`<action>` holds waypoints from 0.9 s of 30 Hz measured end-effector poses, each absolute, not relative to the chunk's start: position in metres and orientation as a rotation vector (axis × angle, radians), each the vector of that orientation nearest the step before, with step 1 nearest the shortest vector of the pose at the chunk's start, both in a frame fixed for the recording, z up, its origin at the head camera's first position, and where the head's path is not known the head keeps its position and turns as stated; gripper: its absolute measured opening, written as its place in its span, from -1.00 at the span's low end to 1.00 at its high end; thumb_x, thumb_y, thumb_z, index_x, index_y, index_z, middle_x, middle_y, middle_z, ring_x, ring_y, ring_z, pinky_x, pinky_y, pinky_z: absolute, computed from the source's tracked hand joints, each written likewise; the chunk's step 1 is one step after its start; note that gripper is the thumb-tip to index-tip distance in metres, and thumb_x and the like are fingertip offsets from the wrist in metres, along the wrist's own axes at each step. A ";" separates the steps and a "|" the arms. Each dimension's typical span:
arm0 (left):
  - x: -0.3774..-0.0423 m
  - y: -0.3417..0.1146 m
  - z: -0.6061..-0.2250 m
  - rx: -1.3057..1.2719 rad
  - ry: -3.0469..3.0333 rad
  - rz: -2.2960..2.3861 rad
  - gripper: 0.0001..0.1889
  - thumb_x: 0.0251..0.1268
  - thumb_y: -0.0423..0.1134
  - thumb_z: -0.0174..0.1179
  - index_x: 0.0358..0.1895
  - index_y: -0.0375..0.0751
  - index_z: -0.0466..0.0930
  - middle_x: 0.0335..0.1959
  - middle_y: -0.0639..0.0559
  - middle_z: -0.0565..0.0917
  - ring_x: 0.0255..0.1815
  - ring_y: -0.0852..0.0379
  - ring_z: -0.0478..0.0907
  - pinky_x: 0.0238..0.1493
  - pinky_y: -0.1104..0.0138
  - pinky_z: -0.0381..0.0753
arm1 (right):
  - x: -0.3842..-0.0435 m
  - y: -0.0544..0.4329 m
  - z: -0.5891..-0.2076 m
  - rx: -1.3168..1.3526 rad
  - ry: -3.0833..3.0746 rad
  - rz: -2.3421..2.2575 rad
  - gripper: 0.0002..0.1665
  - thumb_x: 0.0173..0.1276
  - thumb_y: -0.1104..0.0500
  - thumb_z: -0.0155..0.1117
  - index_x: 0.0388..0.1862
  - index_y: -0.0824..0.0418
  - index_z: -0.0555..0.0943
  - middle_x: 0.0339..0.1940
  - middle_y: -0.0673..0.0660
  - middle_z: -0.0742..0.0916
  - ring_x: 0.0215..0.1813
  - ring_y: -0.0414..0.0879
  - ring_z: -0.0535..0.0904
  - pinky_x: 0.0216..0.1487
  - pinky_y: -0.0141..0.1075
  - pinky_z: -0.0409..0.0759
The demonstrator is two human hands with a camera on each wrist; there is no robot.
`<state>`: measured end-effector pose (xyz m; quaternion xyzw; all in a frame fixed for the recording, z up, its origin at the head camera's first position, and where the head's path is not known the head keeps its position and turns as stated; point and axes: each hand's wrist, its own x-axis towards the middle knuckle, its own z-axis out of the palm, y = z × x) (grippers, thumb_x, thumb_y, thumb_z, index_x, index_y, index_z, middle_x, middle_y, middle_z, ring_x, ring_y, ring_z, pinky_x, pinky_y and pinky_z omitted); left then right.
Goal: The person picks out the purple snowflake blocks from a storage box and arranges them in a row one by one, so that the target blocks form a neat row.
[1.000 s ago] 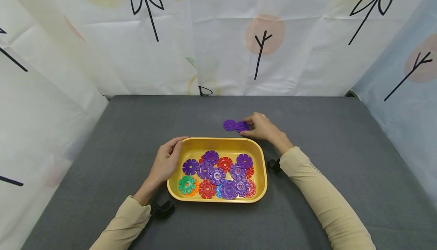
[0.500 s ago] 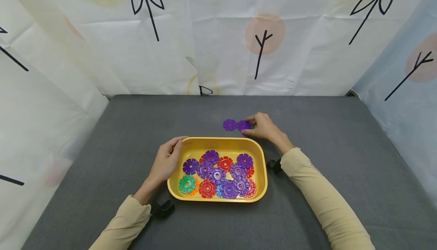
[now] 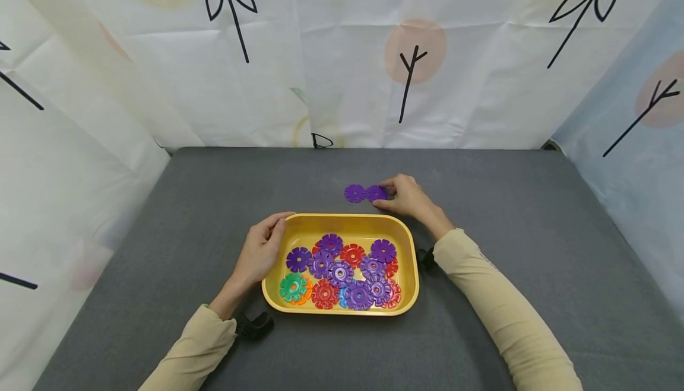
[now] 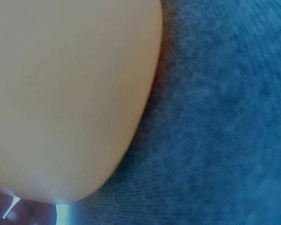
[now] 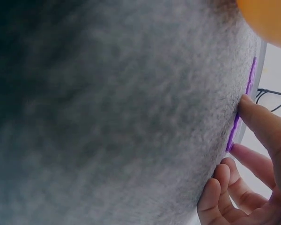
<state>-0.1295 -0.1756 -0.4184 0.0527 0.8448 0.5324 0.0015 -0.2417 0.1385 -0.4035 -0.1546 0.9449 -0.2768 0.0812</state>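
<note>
Two purple flower-shaped discs (image 3: 355, 193) lie side by side, touching, on the grey table behind the tray. My right hand (image 3: 408, 198) pinches the right-hand disc by its edge between thumb and fingers. The right wrist view shows the purple discs (image 5: 251, 75) edge-on, flat against the cloth, with the thumb (image 5: 260, 117) and a fingertip at the rim. My left hand (image 3: 260, 250) grips the back left corner of the yellow tray (image 3: 342, 314), thumb inside the rim. A large pale surface fills much of the left wrist view.
Inside the tray lie several flower discs: purple ones (image 3: 359, 295), red ones (image 3: 325, 294), a green one (image 3: 293, 287) with orange under it, and a bit of blue. A white printed curtain (image 3: 352, 82) hangs behind the table (image 3: 240, 177).
My right hand has shifted slightly left, and the pair of purple discs has slid left with it after a small move right. The left hand stays on the tray.
</note>
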 end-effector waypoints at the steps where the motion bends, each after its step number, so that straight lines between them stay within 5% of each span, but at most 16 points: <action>1: -0.129 -0.175 -0.418 0.166 2.652 1.668 -0.60 0.72 -0.14 -0.17 0.28 -0.26 0.56 0.01 -0.30 0.72 -0.27 -0.05 0.65 -0.39 0.36 0.67 | -0.242 0.138 -0.403 -0.462 2.824 -0.826 -0.34 0.36 0.05 0.46 0.31 0.42 0.58 0.10 0.43 0.73 0.09 0.23 0.67 0.09 0.03 0.68; 14: -0.130 -0.175 -0.418 0.157 2.657 1.658 -0.60 0.72 -0.14 -0.17 0.28 -0.26 0.56 0.01 -0.29 0.72 -0.27 -0.05 0.66 -0.38 0.37 0.67 | -0.242 0.134 -0.403 -0.443 2.828 -0.793 -0.33 0.40 0.05 0.42 0.37 0.35 0.54 0.11 0.41 0.71 0.04 0.19 0.65 0.04 -0.03 0.69; 23: -0.130 -0.176 -0.420 0.163 2.652 1.663 -0.60 0.72 -0.15 -0.16 0.29 -0.27 0.55 0.02 -0.30 0.72 -0.25 -0.06 0.66 -0.37 0.36 0.68 | -0.242 0.134 -0.404 -0.426 2.843 -0.788 -0.33 0.37 0.04 0.45 0.34 0.36 0.57 -0.18 0.31 0.69 -0.34 -0.07 0.43 -0.34 -0.35 0.38; 27: -0.130 -0.176 -0.420 0.166 2.650 1.663 -0.60 0.72 -0.14 -0.17 0.29 -0.27 0.55 0.02 -0.30 0.72 -0.25 -0.05 0.67 -0.37 0.37 0.68 | -0.241 0.134 -0.405 -0.432 2.847 -0.803 -0.34 0.36 0.05 0.45 0.33 0.39 0.57 -0.11 0.35 0.71 -0.27 0.00 0.51 -0.27 -0.26 0.52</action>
